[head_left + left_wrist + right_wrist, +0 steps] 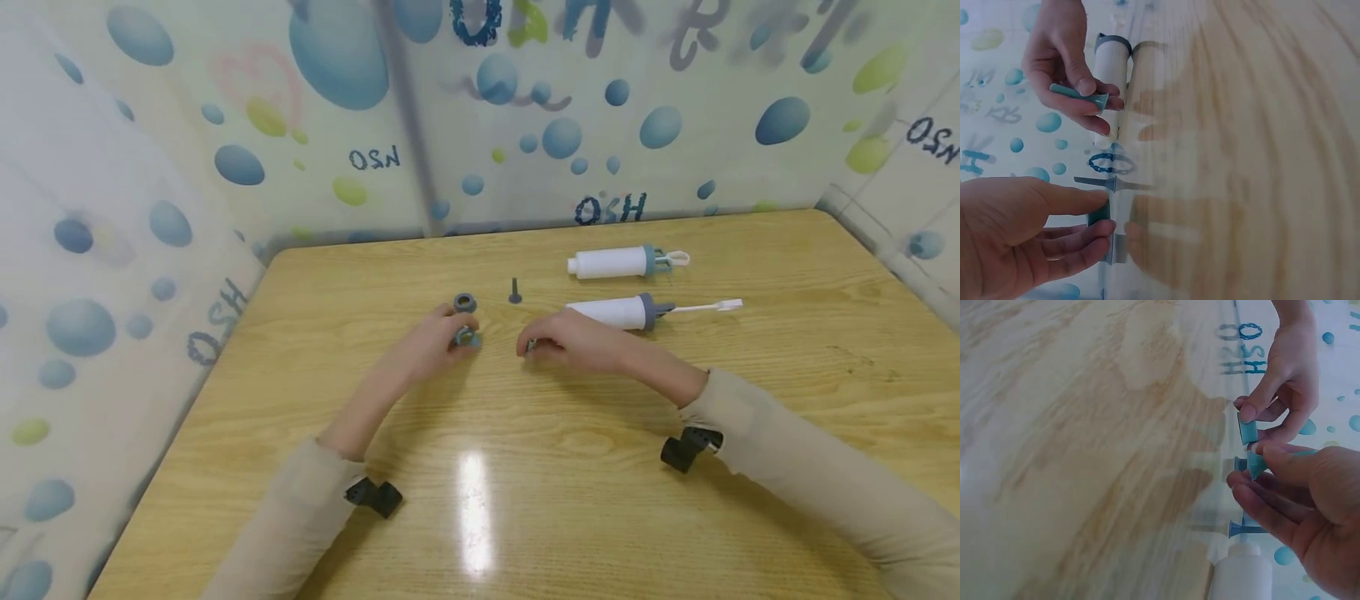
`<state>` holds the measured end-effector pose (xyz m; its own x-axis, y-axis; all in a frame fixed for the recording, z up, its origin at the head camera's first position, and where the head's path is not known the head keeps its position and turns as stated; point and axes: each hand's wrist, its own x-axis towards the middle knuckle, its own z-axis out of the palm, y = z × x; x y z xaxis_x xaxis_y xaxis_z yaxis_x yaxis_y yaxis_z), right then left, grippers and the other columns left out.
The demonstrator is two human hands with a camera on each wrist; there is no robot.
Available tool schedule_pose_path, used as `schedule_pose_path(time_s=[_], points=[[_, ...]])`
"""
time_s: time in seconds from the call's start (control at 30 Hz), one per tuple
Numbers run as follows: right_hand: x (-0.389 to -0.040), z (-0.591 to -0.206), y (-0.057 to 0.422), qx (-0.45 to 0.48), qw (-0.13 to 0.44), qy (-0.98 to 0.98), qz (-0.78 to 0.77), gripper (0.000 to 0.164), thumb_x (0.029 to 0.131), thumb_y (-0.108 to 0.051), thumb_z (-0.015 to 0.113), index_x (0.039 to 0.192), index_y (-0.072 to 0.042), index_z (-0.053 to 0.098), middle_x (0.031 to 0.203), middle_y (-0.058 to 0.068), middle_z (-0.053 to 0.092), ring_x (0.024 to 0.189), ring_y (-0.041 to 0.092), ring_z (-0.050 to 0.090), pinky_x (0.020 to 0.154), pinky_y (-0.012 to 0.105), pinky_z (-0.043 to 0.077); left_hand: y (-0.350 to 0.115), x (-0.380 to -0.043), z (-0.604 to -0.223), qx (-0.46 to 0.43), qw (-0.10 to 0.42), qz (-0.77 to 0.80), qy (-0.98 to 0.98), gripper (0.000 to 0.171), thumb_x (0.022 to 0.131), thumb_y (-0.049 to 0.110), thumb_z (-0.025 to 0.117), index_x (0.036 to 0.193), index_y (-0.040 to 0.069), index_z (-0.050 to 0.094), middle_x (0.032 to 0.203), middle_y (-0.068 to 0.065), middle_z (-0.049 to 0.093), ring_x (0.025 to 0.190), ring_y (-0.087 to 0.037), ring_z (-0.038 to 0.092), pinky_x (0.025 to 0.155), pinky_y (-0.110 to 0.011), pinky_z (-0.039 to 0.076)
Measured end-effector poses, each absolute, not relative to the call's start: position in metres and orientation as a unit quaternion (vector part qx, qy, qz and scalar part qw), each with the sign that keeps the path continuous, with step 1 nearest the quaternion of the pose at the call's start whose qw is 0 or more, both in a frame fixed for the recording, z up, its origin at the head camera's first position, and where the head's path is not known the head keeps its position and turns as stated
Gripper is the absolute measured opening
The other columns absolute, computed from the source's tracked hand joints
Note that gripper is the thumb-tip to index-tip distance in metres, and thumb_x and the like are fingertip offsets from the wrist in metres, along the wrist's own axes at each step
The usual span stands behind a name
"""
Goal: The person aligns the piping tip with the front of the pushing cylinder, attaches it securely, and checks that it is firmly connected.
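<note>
My left hand pinches a teal ring-shaped collar between thumb and fingers, close over the table. The collar appears edge-on in the right wrist view. In my right hand is a small teal stemmed piece with a flared end, held between thumb and fingers. Just beyond the left hand, a dark grey ring-shaped collar lies on the table. A dark grey stemmed piece stands on its flared end between and beyond the hands.
Two white cylinders lie at the back right of the wooden table. The farther cylinder has a teal end and white loop; the nearer cylinder, partly behind the right hand, has a grey end and white strip. Patterned walls border the table.
</note>
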<state>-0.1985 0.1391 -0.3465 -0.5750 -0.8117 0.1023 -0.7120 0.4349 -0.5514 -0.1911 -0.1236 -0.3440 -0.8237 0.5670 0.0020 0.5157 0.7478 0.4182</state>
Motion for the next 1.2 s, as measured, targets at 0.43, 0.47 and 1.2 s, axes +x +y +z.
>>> schedule_pose_path(time_s=[0.43,0.47,1.2], points=[[-0.192,-0.331,0.158,-0.433,0.003,0.859,-0.274,0.018,0.095,-0.002,0.069,0.113,-0.001,0.074,0.112,0.010,0.071,0.086,0.015,0.066,0.071,0.031,0.057,-0.103,-0.176,-0.334,0.306,-0.018,0.310,0.900,0.031,0.096,0.009,0.071,0.125,-0.002,0.065,0.109,-0.013,0.060,0.083,-0.019,0.069,0.071,-0.024,0.058],[-0.191,-0.330,0.159,-0.432,-0.004,0.859,-0.274,0.018,0.096,-0.003,0.069,0.113,-0.001,0.074,0.111,0.010,0.071,0.086,0.015,0.066,0.071,0.031,0.057,-0.102,-0.174,-0.333,0.306,-0.023,0.324,0.895,0.031,0.096,0.008,0.071,0.124,-0.002,0.066,0.109,-0.012,0.060,0.084,-0.019,0.070,0.072,-0.024,0.058],[-0.172,-0.323,0.165,-0.436,-0.137,0.839,-0.295,0.022,0.088,-0.001,0.077,0.110,0.000,0.075,0.097,0.006,0.064,0.072,0.011,0.061,0.061,0.024,0.055,-0.072,-0.152,-0.329,0.357,-0.078,0.465,0.807,0.029,0.092,0.004,0.075,0.119,0.001,0.066,0.112,-0.011,0.068,0.088,-0.019,0.073,0.080,-0.023,0.059]])
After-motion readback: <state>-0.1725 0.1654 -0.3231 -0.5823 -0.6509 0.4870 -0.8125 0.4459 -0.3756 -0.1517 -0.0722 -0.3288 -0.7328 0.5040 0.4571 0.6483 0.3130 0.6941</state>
